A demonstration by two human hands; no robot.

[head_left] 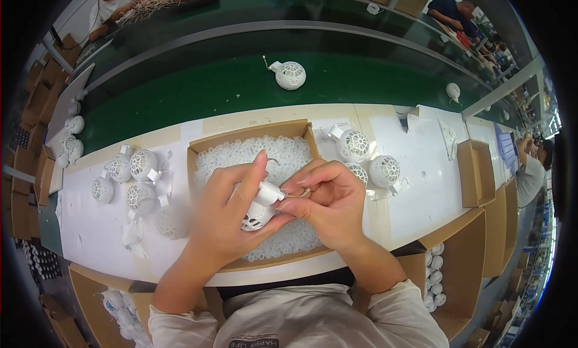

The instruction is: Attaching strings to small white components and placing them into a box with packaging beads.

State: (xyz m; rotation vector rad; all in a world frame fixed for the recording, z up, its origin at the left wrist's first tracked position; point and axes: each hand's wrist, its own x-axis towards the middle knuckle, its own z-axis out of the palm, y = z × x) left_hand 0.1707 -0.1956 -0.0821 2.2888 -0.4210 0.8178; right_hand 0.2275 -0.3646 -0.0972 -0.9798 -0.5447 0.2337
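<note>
My left hand (pixel 220 218) is closed around a white round plastic housing (pixel 259 212) with a lattice grille and a short square neck. The neck points right, toward my right hand (pixel 337 206). Between the thumb and fingers of that hand is a thin pale wire (pixel 296 195) at the neck's end; its tip shows by the fingers. Both hands are held over an open cardboard box (pixel 256 130) filled with small clear plastic rings (pixel 226 157). My palm and fingers hide part of the housing.
Similar white housings stand left (pixel 140 198) and right (pixel 353 145) of the box. Another housing (pixel 291 75) lies on the green conveyor belt (pixel 211 80). A small cardboard box (pixel 475 173) sits at right. Beside me, a carton (pixel 460 282) holds more housings. Other people work farther off.
</note>
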